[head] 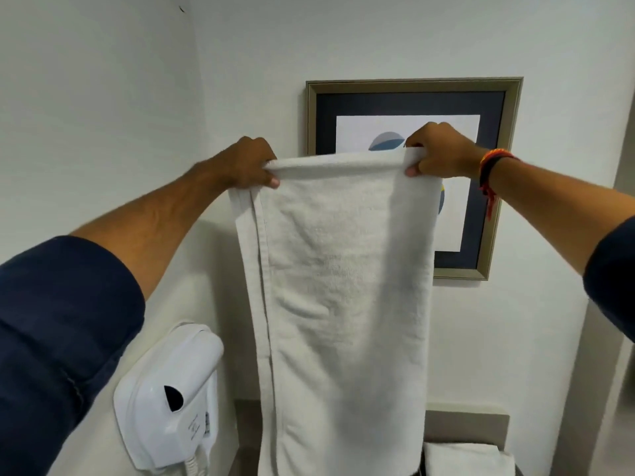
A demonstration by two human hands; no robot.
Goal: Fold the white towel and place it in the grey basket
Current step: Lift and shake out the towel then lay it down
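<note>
While it hangs full length before the wall, the scene reads so:
White towel (343, 286): held high, already doubled lengthwise, so gravity smooths it.
Left hand (252, 163): fingers clamped on the top left corner.
Right hand (438, 152): fingers pinched on the top right corner, keeping the upper edge taut.
Grey basket: not in view.
Hair dryer (171, 396): wall-mounted, lower left, just beside the towel.

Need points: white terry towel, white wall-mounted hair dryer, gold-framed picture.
white terry towel (347, 304), head view, middle of the hanging front panel
white wall-mounted hair dryer (171, 389), head view, centre of its plastic body
gold-framed picture (494, 187), head view, dark mat by the right frame edge
</note>
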